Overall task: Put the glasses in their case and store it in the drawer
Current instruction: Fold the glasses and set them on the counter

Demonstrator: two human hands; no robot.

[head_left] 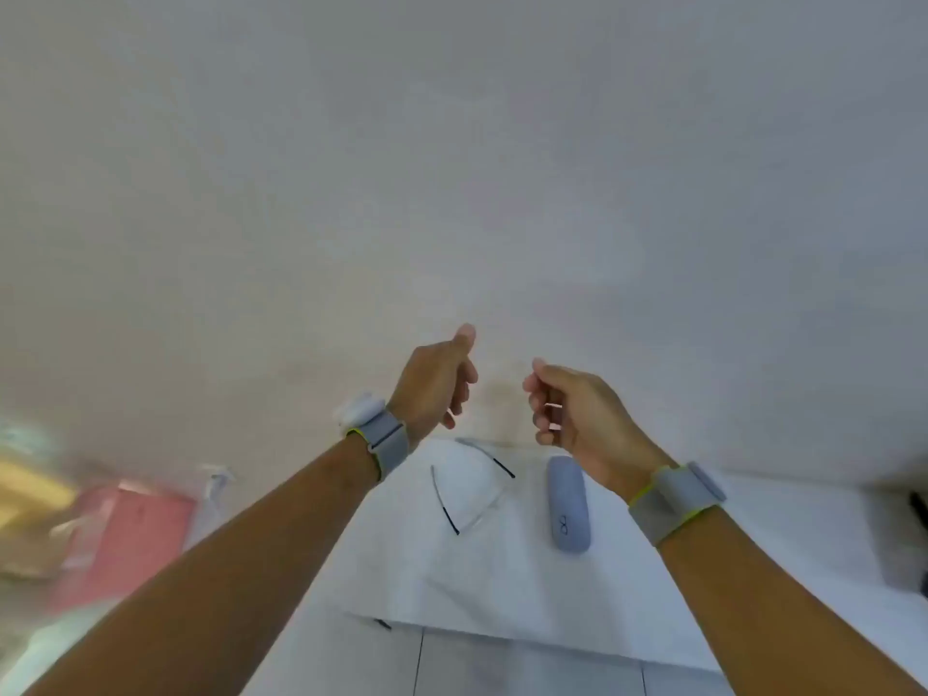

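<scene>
The glasses (469, 487) lie on a white cabinet top (502, 585), thin clear frame with dark-tipped arms spread apart. To their right lies a closed pale blue case (568, 504) with a small glasses logo. My left hand (434, 381) is raised above and behind the glasses, fingers loosely curled, thumb up, holding nothing. My right hand (577, 409) hovers above the far end of the case, fingers curled inward, nothing in it. Both wrists wear grey bands.
A bare wall fills the upper view. White drawer fronts (527, 665) with seams run below the cabinet's front edge. Blurred pink (130, 540) and yellow (30, 494) items sit at left. A dark object (919, 509) is at the right edge.
</scene>
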